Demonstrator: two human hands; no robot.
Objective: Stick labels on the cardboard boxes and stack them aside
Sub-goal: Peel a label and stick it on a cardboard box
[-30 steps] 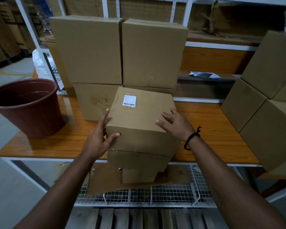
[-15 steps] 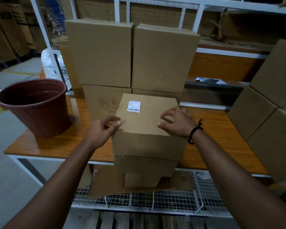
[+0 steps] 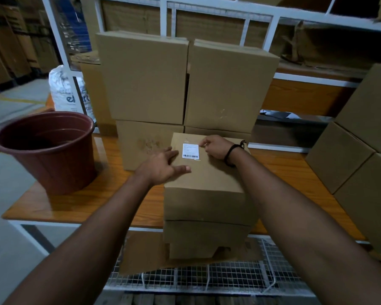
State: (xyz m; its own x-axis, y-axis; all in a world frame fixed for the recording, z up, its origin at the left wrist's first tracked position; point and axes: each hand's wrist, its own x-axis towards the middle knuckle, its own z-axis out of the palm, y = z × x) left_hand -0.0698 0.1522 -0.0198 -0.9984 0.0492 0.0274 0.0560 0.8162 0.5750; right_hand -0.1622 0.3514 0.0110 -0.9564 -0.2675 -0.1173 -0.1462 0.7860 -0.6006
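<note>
The wooden table carries the finished stack at the back, kept away from your working edge; the brown bucket stands to the left, well apart. The cardboard box you are labelling sits on a lower box at the table's front edge, probably so its top faces you.

Your left hand lies flat on the top's left side, fingers spread, likely to hold the box steady. Your right hand has its fingers curled and bunched at the upper right corner of the white label; whether they pinch or press it, I cannot tell; it looks like seating the sticker.

Half a second ago both hands sat at the top's nearer edges; now your left has opened out flat, and your right has gone forward to the label.
</note>
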